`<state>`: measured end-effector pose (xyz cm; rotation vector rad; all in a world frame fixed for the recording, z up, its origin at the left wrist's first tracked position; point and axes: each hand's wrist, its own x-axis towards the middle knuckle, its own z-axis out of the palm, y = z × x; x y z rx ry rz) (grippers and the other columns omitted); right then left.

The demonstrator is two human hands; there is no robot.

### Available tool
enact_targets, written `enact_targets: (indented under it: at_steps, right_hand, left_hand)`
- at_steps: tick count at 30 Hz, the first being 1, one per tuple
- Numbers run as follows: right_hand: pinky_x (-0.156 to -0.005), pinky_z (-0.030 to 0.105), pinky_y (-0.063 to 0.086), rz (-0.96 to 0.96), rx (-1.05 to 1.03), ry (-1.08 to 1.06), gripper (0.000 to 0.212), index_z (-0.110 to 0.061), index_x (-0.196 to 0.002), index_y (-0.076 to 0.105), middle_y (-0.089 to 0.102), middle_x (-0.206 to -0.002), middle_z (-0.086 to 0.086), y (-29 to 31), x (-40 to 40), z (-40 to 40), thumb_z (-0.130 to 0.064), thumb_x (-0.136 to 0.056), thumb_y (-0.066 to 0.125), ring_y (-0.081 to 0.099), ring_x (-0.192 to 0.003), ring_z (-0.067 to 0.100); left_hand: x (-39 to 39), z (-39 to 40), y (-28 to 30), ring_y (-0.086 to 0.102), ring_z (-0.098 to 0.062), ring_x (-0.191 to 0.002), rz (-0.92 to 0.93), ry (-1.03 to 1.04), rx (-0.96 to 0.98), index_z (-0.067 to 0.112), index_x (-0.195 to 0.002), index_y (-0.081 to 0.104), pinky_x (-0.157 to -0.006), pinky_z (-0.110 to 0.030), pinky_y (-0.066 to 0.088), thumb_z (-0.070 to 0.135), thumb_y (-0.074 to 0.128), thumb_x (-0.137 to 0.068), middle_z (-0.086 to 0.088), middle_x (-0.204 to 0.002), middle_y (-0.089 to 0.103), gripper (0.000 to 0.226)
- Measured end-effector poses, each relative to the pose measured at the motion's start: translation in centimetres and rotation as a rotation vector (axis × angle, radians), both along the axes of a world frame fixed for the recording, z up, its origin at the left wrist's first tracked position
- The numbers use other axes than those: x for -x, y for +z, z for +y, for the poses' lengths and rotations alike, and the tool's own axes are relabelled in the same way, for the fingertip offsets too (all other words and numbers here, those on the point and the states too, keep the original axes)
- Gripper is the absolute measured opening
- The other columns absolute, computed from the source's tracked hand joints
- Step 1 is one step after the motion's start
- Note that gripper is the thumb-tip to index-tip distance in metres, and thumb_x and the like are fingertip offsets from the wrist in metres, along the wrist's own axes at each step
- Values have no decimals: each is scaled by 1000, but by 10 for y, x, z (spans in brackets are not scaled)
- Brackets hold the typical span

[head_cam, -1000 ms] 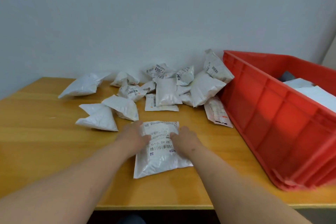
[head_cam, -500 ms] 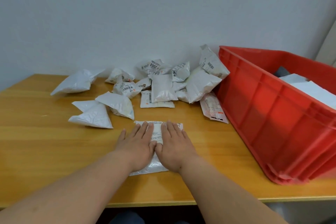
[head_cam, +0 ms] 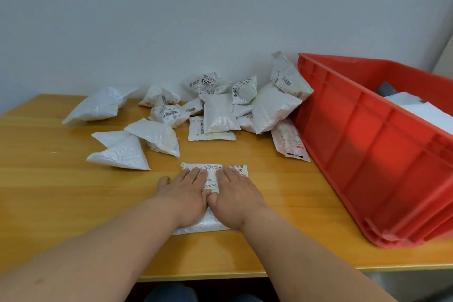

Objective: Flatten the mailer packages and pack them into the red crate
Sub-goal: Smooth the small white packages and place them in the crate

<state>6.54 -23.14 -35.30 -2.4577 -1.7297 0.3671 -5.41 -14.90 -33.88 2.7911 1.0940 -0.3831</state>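
A white mailer package (head_cam: 211, 175) with a printed label lies flat on the wooden table (head_cam: 61, 191) near its front edge. My left hand (head_cam: 185, 197) and my right hand (head_cam: 234, 197) press down on it side by side, fingers straight and thumbs touching; most of the mailer is hidden under them. Several puffy white mailers (head_cam: 220, 115) are heaped at the back of the table by the wall. The red crate (head_cam: 372, 154) stands at the right, holding flat white mailers (head_cam: 426, 113).
Two folded white mailers (head_cam: 122, 152) lie left of my hands, and a larger one (head_cam: 100, 105) sits at the far left. A flat mailer (head_cam: 290, 141) lies against the crate's wall. The table's front edge runs just below my forearms.
Both hands came together from the mailer's sides onto its top and flattened out. Since half a second ago they press in much the same place.
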Motion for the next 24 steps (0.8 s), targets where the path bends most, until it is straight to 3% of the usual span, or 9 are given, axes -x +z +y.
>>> enact_targets:
  at_steps: [13,16,18,19,22,24]
  right_hand:
    - [-124,41,8,20,-10,-6,70,-12,-157,18,9,-166,7,-2,-2,4,-50,-100,32,3,-153,21]
    - [-124,40,12,87,-9,-32,70,-13,-157,20,7,-166,7,10,-9,3,-49,-99,37,3,-153,21]
    - [-123,39,13,115,-61,-105,67,-17,-157,19,4,-166,7,14,-14,-1,-46,-99,38,3,-153,22]
    - [-123,38,13,107,-84,-126,66,-19,-158,18,5,-166,7,13,-16,-4,-45,-100,36,3,-153,22]
    - [-124,38,9,59,-54,-72,64,-19,-158,15,8,-166,5,-3,-15,-10,-45,-102,27,3,-153,19]
    - [-124,40,10,33,-36,-58,64,-19,-158,16,10,-166,4,-11,-17,-9,-46,-100,24,4,-153,18]
  left_hand:
    - [0,0,0,-4,-16,-151,55,-18,-15,27,-156,-7,-119,-49,7,43,11,-104,6,-164,-9,57]
    - [-5,8,14,12,-21,-149,100,-86,-132,24,-156,10,-118,-48,10,46,14,-103,2,-164,7,57]
    - [-9,12,18,17,-21,-147,33,-105,-182,22,-151,27,-119,-45,12,48,16,-103,0,-162,14,56]
    - [-10,12,16,12,-21,-149,-2,-102,-168,19,-151,27,-120,-43,10,47,16,-103,-2,-163,10,57]
    - [-13,3,0,-7,-20,-151,-45,-89,-40,21,-157,-1,-122,-42,-1,45,11,-104,0,-164,-11,59]
    - [-13,3,-9,-9,-20,-151,-58,-85,-16,26,-156,-9,-123,-41,-2,44,8,-104,2,-163,-14,57]
